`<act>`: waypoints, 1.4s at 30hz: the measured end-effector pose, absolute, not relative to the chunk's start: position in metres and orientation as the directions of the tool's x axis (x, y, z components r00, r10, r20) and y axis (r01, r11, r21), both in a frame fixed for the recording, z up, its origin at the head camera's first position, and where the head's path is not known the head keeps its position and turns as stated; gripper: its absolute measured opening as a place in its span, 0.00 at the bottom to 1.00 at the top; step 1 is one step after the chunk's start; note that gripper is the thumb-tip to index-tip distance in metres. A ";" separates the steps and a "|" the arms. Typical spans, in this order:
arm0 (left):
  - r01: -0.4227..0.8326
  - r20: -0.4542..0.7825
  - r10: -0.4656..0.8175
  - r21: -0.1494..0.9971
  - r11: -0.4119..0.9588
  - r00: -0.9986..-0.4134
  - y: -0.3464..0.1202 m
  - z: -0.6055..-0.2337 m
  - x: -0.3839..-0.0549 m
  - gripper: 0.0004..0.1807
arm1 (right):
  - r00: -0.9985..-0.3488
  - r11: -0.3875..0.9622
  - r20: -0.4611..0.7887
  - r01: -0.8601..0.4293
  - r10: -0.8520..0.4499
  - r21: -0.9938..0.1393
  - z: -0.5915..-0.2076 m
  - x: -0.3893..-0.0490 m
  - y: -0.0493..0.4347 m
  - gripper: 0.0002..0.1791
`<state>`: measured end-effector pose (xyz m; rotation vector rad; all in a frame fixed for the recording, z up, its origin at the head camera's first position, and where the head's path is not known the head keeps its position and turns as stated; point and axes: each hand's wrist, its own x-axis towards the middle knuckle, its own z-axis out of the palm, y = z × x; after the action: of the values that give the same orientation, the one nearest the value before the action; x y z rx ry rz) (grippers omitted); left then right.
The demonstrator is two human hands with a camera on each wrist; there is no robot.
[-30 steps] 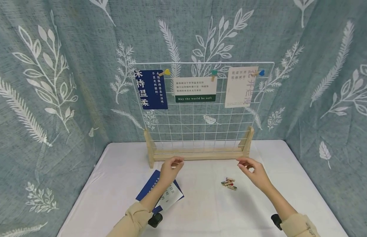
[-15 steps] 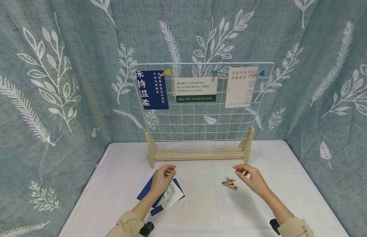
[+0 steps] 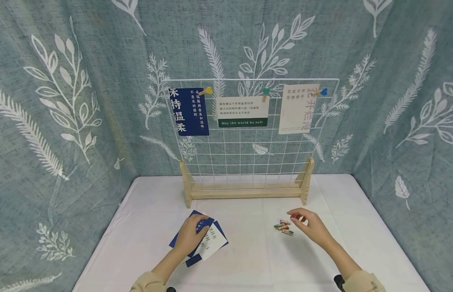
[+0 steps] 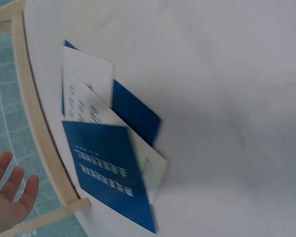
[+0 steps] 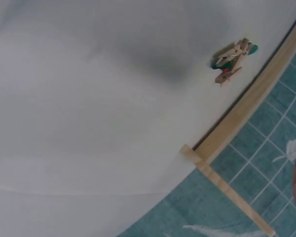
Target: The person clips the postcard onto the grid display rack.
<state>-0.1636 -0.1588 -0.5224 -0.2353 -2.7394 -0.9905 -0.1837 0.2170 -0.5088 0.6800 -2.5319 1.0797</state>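
Note:
My left hand (image 3: 190, 234) hovers over a loose pile of cards, its fingers relaxed and apart from them in the left wrist view. The pile holds dark blue cards (image 4: 103, 168) and a white card (image 3: 214, 242) with dark writing, overlapping at angles; the hand partly covers them in the head view. My right hand (image 3: 312, 226) is just right of a small heap of wooden mini clothespins (image 3: 283, 228), fingers loosely bent and holding nothing. Coloured bits show among the clothespins (image 5: 232, 60) in the right wrist view, where only a sliver of the hand appears.
A white wire grid (image 3: 244, 148) stands in a wooden base (image 3: 246, 192) at the back of the white table (image 3: 248, 263). Clothespins hold a navy card (image 3: 191, 112), a white-and-green card (image 3: 242, 108) and a cream card (image 3: 296, 111) along its top. Patterned curtains (image 3: 65, 162) surround the table.
My left hand has come down and back to the left, from near the grid's base to over the cards. The right hand has lowered slightly beside the clothespins.

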 end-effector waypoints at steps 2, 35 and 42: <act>0.223 0.263 0.078 0.587 0.778 -0.962 -0.162 -0.527 -0.164 0.15 | -0.848 0.617 0.433 -0.523 -0.305 -0.589 -0.510 -0.184 0.219 0.08; 0.154 0.182 0.067 0.521 0.839 -0.981 -0.184 -0.551 -0.163 0.37 | -0.852 0.665 0.383 -0.520 -0.357 -0.536 -0.525 -0.182 0.228 0.09; 0.129 0.135 0.071 0.490 0.862 -0.988 -0.187 -0.552 -0.166 0.41 | -0.862 0.683 0.372 -0.502 -0.345 -0.531 -0.525 -0.183 0.227 0.09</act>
<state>-0.1657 -0.1874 -0.5516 -0.1569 -2.9223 -0.7814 -0.1827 0.2270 -0.5254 0.6798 -2.6544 0.9430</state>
